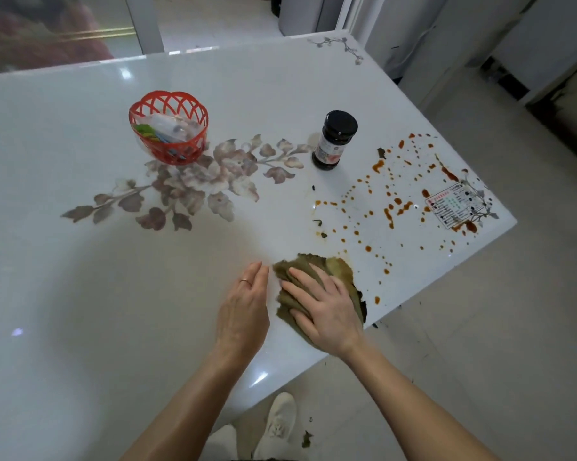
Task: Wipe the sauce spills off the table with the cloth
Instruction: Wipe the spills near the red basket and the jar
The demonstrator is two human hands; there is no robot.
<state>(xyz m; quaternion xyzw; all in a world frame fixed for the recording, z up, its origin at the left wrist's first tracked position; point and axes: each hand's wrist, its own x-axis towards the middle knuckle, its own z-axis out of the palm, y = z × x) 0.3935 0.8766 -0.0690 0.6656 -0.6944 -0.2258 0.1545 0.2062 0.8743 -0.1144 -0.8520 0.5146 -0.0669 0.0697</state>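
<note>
Standing at the near edge in pale shoes (277, 424), with a leaf scrap (307, 439) on the floor beside them.

Pressing the right hand (327, 311) flat onto the cloth (333, 264), fingers straight and spread, palm bearing down. No pinching, no bunching into a fist. Laying the left hand (247, 304) flat on the bare table (81, 294) just beside the cloth's left side, fingers straight and close together, holding nothing.

Finding the cloth itself crumpled in folds at the near right edge of the table, reaching the rim, right at the near fringe of the mess.

Mid-wipe by the look of it, and early on. Ahead and to the right, orange-red sauce spills (390, 207) scattered in drops and streaks out to the far right corner, with a few green scraps (318, 222) among them. Judging most of the job undone.

Next, most likely: push the cloth forward and rightward through the drops under steady flat pressure, sweeping inward so as not to drive sauce over the edge. Gather the scraps into a fold. Go carefully over the printed card (451, 204) near the corner, itself spotted with sauce.

Farther out, skirt or lift the dark jar (335, 139), upright and capped at the spills' far left fringe. Beyond and well to the left, leave the red basket (169, 128) alone.
</note>
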